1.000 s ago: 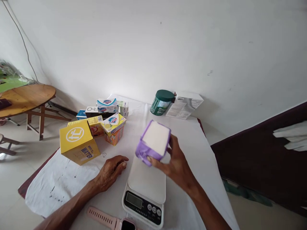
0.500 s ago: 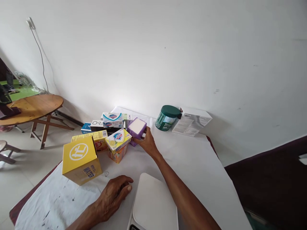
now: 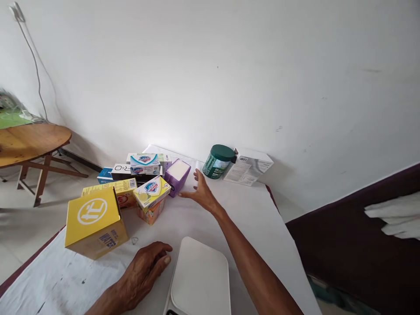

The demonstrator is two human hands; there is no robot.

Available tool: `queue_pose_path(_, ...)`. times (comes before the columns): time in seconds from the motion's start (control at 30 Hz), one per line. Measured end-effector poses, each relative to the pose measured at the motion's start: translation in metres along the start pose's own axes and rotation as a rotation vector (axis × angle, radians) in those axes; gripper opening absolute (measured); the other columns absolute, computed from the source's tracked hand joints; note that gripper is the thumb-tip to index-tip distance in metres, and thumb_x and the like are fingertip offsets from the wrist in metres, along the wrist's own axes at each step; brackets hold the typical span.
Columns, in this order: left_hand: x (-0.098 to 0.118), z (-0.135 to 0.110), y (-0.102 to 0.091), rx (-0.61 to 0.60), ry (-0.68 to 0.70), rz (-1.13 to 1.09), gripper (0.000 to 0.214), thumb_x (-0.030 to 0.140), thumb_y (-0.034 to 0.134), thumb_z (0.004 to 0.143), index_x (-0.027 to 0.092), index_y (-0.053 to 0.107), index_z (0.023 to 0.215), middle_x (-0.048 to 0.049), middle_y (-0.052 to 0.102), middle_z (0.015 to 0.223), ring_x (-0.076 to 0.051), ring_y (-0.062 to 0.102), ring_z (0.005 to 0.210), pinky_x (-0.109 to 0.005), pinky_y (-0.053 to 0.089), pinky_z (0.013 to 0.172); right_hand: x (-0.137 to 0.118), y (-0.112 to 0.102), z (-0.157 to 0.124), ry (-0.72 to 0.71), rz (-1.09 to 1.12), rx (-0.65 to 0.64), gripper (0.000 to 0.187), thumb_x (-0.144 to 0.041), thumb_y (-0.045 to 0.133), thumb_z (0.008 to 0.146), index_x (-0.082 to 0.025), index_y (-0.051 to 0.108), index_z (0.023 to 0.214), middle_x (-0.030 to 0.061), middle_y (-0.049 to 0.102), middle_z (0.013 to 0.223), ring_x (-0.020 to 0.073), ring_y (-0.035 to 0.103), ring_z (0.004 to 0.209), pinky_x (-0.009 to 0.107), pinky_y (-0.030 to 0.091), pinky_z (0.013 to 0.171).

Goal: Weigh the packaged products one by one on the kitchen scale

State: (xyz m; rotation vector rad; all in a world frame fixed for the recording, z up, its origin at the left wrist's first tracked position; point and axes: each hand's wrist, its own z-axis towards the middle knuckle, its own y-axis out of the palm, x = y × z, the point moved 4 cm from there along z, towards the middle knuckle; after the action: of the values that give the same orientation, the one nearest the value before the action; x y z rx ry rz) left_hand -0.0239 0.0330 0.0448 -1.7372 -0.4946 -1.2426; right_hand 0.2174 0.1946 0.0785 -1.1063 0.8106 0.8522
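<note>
My right hand (image 3: pixel 201 192) is open, thumb and fingers spread, just to the right of a purple box with a white top (image 3: pixel 177 176); a gap shows between them. The purple box stands on the table beside a yellow soap box (image 3: pixel 152 192), which lies on an orange box (image 3: pixel 151 213). My left hand (image 3: pixel 146 269) rests on the cloth with nothing in it, its fingers loosely bent and thumb apart. Close to its fingertips is a white kitchen scale (image 3: pixel 201 275) with a bare platform; its display is cut off at the bottom.
A large yellow box (image 3: pixel 93 221) stands at left. Behind it are a blue-and-white soap box (image 3: pixel 145 162), a black-and-white box (image 3: pixel 120 172) and several others. A green-lidded canister (image 3: pixel 218 162) and a white box (image 3: pixel 248 167) stand near the wall. A round wooden table (image 3: pixel 36 140) is at far left.
My right hand has let go of the purple box and drawn back to its right with fingers spread. The box stands on the table. The view has shifted right; my left hand stays beside the scale.
</note>
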Motion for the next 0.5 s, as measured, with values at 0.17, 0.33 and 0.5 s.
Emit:
queue_pose_path(0.17, 0.003, 0.0, 0.001, 0.037, 0.004, -0.014, 0.043, 0.054, 0.041, 0.104, 0.024, 0.065, 0.121, -0.006, 0.071, 0.098, -0.021, 0.064, 0.084, -0.03, 0.052, 0.084, 0.018, -0.068, 0.004, 0.088, -0.109, 0.406, 0.071, -0.057, 0.077, 0.074, -0.02, 0.05, 0.128, 0.0141, 0.058, 0.13, 0.0321, 0.056, 0.123, 0.049, 0.051, 0.102)
queue_pose_path(0.33, 0.005, -0.001, 0.0, 0.082, 0.007, -0.033, 0.041, 0.055, 0.044, 0.103, 0.024, 0.068, 0.117, -0.005, 0.072, 0.094, -0.02, 0.064, 0.081, -0.03, 0.052, 0.084, 0.05, -0.13, 0.017, 0.237, -0.218, 0.821, 0.096, -0.051, 0.079, 0.069, -0.019, 0.029, 0.145, 0.0221, 0.033, 0.149, 0.0425, 0.025, 0.145, 0.06, 0.024, 0.121)
queue_pose_path(0.5, 0.002, 0.001, 0.0, 0.047, 0.016, -0.018, 0.039, 0.051, 0.047, 0.103, 0.025, 0.068, 0.122, -0.0048, 0.073, 0.096, -0.021, 0.066, 0.085, -0.029, 0.053, 0.082, 0.075, -0.188, 0.046, 0.303, -0.237, 0.829, 0.108, -0.043, 0.081, 0.064, -0.022, 0.018, 0.15, 0.0212, 0.025, 0.155, 0.043, 0.015, 0.151, 0.058, 0.02, 0.124)
